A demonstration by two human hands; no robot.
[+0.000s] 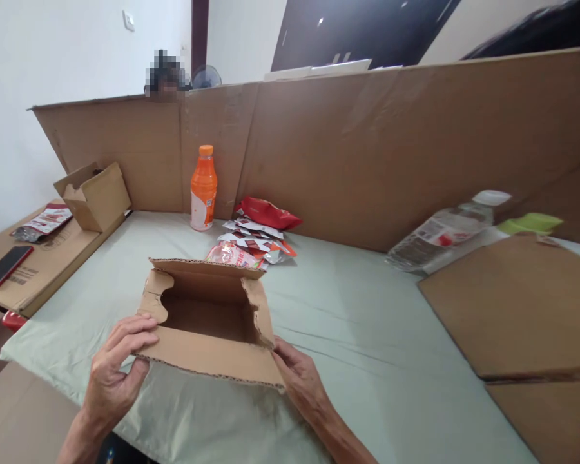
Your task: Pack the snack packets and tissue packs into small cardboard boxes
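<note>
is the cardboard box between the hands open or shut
Open. The cardboard box has its flaps spread apart, so its inside shows between the left hand and right hand.

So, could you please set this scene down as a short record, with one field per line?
Main object: open brown cardboard box, flaps spread
Left hand: gripping the near flap's left end
Right hand: against the box's right side, fingers partly hidden
Beyond the box: upright orange plastic bottle; pile of red, white and pink packets
Far right: tilted clear plastic bottle
Surface: pale green cloth
</note>
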